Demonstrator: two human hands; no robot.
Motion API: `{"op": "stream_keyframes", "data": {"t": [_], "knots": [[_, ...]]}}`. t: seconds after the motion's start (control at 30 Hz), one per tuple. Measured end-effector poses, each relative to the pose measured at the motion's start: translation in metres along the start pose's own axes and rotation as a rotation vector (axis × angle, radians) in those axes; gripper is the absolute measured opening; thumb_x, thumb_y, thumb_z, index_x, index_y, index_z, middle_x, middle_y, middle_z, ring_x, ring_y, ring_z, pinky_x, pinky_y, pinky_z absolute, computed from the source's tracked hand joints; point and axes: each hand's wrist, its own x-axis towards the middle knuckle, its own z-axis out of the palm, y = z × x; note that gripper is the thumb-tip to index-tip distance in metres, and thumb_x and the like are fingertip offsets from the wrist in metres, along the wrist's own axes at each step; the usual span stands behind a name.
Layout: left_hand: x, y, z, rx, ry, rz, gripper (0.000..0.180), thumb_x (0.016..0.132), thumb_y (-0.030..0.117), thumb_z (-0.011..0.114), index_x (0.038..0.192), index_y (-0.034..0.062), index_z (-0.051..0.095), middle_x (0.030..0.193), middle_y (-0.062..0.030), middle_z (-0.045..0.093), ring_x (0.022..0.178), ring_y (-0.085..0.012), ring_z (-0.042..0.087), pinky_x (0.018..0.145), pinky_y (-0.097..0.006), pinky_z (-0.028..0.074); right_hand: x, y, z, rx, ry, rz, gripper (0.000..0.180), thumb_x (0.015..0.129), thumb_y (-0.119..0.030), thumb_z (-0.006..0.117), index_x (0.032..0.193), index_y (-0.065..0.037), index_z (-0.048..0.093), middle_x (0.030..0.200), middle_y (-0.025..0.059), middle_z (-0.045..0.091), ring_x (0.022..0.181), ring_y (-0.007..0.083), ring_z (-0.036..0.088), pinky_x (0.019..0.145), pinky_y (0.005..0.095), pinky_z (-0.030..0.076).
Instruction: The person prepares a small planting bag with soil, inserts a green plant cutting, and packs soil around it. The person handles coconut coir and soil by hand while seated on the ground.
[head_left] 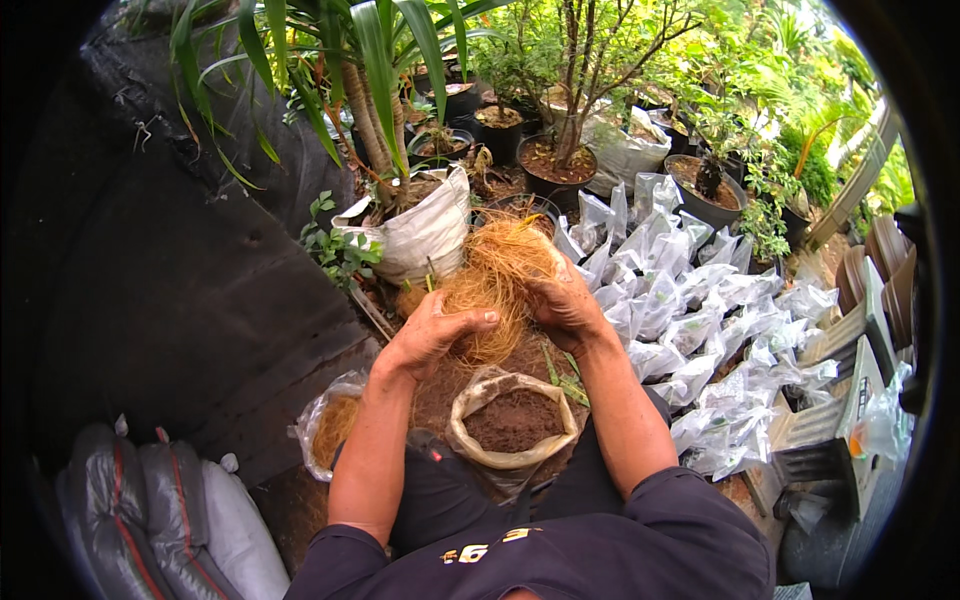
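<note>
A loose, golden-brown clump of coconut fibre [505, 275] is stretched between my two hands in front of me. My left hand [432, 335] closes on its lower left side, thumb pointing right across the strands and fingers partly hidden behind them. On the right side my right hand [565, 305] grips the clump, its fingers mostly covered by fibre. Below the hands, between my legs, stands an open plastic bag of dark brown soil [515, 422]. To its left is a clear plastic bag [330, 420] with more fibre inside.
Many clear plastic bags [690, 310] stand packed together on the right. Ahead are a white sack planter [415, 230] and black pots [557, 165] with plants. Black sheeting [200, 270] covers the left side. Filled grey sacks [170, 510] lie lower left; stacked trays [830, 380] stand right.
</note>
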Motion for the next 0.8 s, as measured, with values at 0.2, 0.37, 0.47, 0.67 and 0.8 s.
{"op": "stream_keyframes", "data": {"t": [0.2, 0.37, 0.47, 0.67, 0.8], "knots": [[0.005, -0.003, -0.011, 0.243, -0.108, 0.017, 0.045, 0.085, 0.013, 0.075, 0.122, -0.0045, 0.056, 0.105, -0.0070, 0.067, 0.093, -0.0115, 0.063, 0.084, -0.028, 0.053, 0.002, 0.009, -0.007, 0.211, 0.098, -0.018, 0.030, 0.096, -0.011, 0.061, 0.124, -0.002, 0.056, 0.109, 0.0132, 0.067, 0.097, 0.0238, 0.067, 0.087, 0.0331, 0.055], [0.005, 0.008, -0.048, 0.339, -0.065, -0.038, 0.048, 0.082, 0.014, 0.077, 0.122, -0.0030, 0.057, 0.106, -0.0051, 0.067, 0.091, -0.0099, 0.061, 0.082, -0.027, 0.051, 0.011, 0.007, -0.039, 0.237, 0.281, -0.150, 0.024, 0.098, -0.012, 0.056, 0.120, -0.001, 0.058, 0.106, 0.0099, 0.068, 0.093, 0.0226, 0.067, 0.084, 0.0347, 0.056], [0.000, 0.015, -0.072, 0.470, 0.000, -0.183, 0.049, 0.081, 0.015, 0.078, 0.121, -0.0036, 0.057, 0.101, -0.0054, 0.067, 0.089, -0.0099, 0.061, 0.079, -0.025, 0.051, 0.018, 0.005, -0.062, 0.488, 0.244, -0.193, 0.020, 0.099, -0.013, 0.056, 0.117, -0.003, 0.058, 0.103, 0.0091, 0.067, 0.092, 0.0223, 0.067, 0.084, 0.0377, 0.055], [-0.033, 0.022, -0.111, 0.233, 0.428, 0.063, 0.055, 0.078, 0.017, 0.079, 0.123, -0.0016, 0.054, 0.101, -0.0075, 0.066, 0.091, -0.0150, 0.065, 0.085, -0.032, 0.053, 0.016, -0.013, -0.100, 0.563, 0.390, -0.213, 0.018, 0.101, -0.016, 0.051, 0.115, -0.006, 0.057, 0.100, 0.0075, 0.066, 0.089, 0.0200, 0.065, 0.081, 0.0376, 0.056], [-0.052, 0.029, -0.134, 0.038, 0.606, 0.350, 0.052, 0.083, 0.025, 0.074, 0.125, 0.0014, 0.054, 0.110, -0.0090, 0.064, 0.097, -0.0189, 0.066, 0.082, -0.037, 0.057, 0.019, 0.007, -0.090, 0.423, 0.491, -0.124, 0.019, 0.100, -0.015, 0.053, 0.116, -0.006, 0.057, 0.100, 0.0085, 0.066, 0.090, 0.0213, 0.064, 0.080, 0.0352, 0.057]]}}
